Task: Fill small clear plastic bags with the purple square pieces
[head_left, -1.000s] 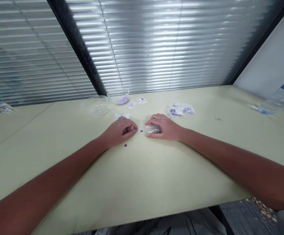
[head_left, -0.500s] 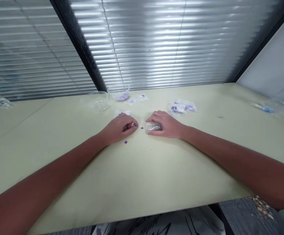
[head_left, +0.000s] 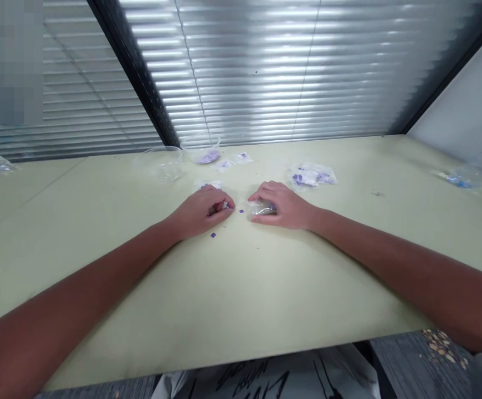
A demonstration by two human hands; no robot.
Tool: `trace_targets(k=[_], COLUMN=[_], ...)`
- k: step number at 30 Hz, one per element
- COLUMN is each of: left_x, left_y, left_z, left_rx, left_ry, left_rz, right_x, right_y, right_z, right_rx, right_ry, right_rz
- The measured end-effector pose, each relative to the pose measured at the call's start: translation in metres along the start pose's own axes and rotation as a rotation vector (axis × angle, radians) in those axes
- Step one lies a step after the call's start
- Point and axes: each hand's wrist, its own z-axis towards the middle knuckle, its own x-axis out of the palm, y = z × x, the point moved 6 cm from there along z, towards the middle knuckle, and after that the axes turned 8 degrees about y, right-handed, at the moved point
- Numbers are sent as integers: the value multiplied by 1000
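My left hand (head_left: 205, 209) rests on the table with thumb and fingers curled together. A bit of purple and white shows at its fingertips, too small and covered to name. Facing it, my right hand (head_left: 282, 206) is wrapped around a small clear plastic container (head_left: 258, 209) lying on the table, its far end hidden in the palm. Between the hands lies a small purple square piece (head_left: 241, 211). A second purple piece (head_left: 213, 235) is nearer to me, below my left hand. Just behind the left hand sits a small white-and-purple packet (head_left: 211, 183).
Toward the window stand a clear round tub (head_left: 164, 165) and a clear bowl (head_left: 201, 149) with purple pieces. A clear bag of purple pieces (head_left: 312, 175) lies behind my right hand, small packets (head_left: 233, 162) further left. Plastic bottles (head_left: 480, 163) lie at both sides.
The camera view has shifted slightly, so the whole scene sits a little higher. Both hands keep nearly the same pose and place on the table.
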Motion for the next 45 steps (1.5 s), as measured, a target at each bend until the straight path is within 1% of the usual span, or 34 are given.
trace_targets(k=[17, 28, 45], left_x=[0, 2, 1], left_y=[0, 0, -1], left_z=[1, 2, 2], left_rx=[-33, -17, -27], left_ry=[14, 17, 19], left_rz=[-22, -1, -11], right_x=[0, -2, -2], right_y=[-2, 0, 0], right_z=[0, -1, -1], right_rx=[-8, -4, -7], right_ry=[-5, -2, 0], right_rz=[5, 15, 5])
